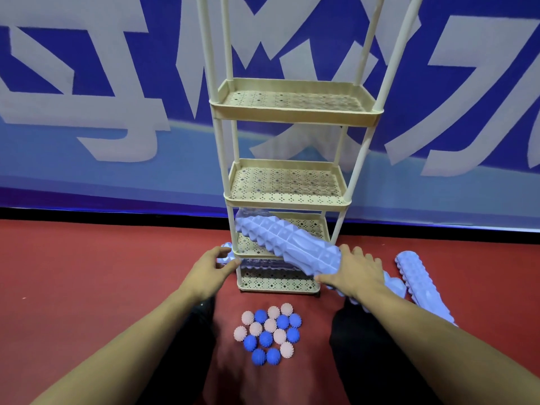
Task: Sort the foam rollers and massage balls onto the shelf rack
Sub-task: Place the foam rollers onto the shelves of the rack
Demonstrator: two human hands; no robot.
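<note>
Red floor mat, blue-and-white banner wall behind. Right hand (355, 271) grips the near end of a lavender foam roller (287, 244), which runs diagonally, far end poking into the shelf rack (287, 200) above the third tier; insertion appears in progress. Left hand (211, 268) holds the projecting end of a second roller (263, 263), fingers curled round it; that roller lies across the bottom tier, sticking out at the left. More rollers lie on the floor right of the rack: one (420, 285) plainly visible, another partly hidden under the right forearm. Massage balls (268, 333), pink and blue, sit clustered on the floor in front, untouched. Upper two tiers visible carry nothing. Estimate: early stage; most items unsorted.
</note>
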